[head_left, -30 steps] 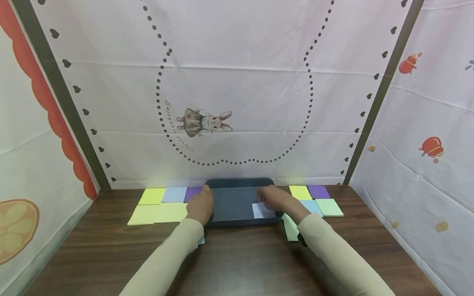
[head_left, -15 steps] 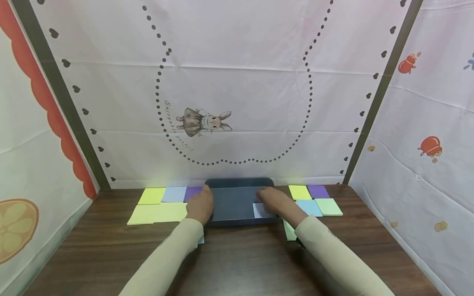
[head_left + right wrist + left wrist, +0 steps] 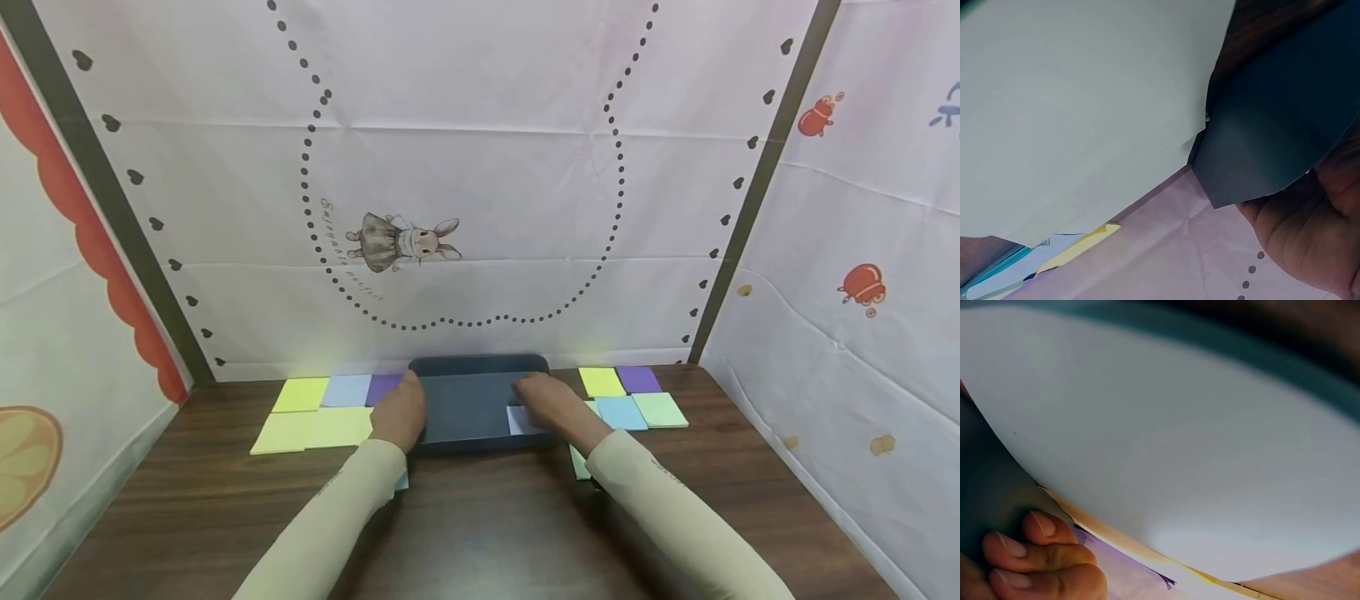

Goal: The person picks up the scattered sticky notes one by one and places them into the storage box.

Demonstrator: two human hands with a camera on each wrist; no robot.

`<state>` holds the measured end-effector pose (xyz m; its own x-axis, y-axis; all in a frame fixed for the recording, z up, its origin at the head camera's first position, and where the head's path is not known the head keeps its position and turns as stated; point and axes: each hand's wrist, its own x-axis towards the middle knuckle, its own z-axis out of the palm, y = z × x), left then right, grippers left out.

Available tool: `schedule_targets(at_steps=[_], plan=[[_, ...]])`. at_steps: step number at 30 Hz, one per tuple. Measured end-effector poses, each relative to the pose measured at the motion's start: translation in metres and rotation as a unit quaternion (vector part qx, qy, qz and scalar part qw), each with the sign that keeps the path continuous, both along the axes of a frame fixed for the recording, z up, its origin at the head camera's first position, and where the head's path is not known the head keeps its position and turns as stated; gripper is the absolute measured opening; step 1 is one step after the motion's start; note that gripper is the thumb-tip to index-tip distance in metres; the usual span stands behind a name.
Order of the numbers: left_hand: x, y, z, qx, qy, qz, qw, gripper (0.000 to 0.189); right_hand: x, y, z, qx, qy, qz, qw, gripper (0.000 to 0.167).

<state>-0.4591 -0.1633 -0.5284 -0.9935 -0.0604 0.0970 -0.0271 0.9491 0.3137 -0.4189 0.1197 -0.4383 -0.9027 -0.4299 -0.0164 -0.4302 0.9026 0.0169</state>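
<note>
A shallow dark blue tray point(image 3: 467, 406) lies against the back of the table. My left hand point(image 3: 401, 412) grips its left rim, and in the left wrist view curled fingers point(image 3: 1054, 556) show beside the dark wall. Over the right part of the tray is my right hand point(image 3: 551, 402), its fingers bent downward and their tips hidden. A pale blue sticky note point(image 3: 522, 421) lies in the tray, partly covered by this hand; whether the fingers pinch it is not visible. In the right wrist view the hand point(image 3: 1310, 231) is at the dark tray's edge point(image 3: 1272, 137).
Yellow sticky notes point(image 3: 315, 429), a pale blue note point(image 3: 347, 391) and a purple note point(image 3: 382, 387) lie left of the tray. To its right are yellow point(image 3: 602, 382), purple point(image 3: 638, 379), blue point(image 3: 621, 412) and green notes point(image 3: 660, 410). A patterned cloth point(image 3: 480, 167) hangs behind.
The head view has shifted slightly. My right hand has moved a little leftward over the pale blue note. My left hand stays at the tray's left rim.
</note>
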Motion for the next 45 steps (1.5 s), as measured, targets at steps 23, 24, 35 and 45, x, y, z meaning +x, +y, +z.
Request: schedule_targets(at_steps=[23,24,35,45], plan=[[0.0024,-0.0005,-0.0031,0.001,0.024,0.004,0.9997,0.029,0.0015,-0.0020,0.0023,0.004,0.003,-0.006,1.0000,0.017],[0.0024,-0.0007,-0.0032,0.003,0.024,0.003,0.9997,0.028,0.0015,-0.0020,0.0022,0.004,0.005,-0.004,1.0000,0.017],[-0.0031,-0.0004,-0.0028,0.024,0.024,0.010,0.9994,0.025,0.0004,-0.0013,0.0009,0.029,0.019,-0.001,0.9994,0.024],[-0.0016,-0.0002,-0.0021,0.027,0.010,0.013,0.9995,0.027,0.0058,0.0041,0.0026,0.009,0.032,0.017,0.9993,0.028]])
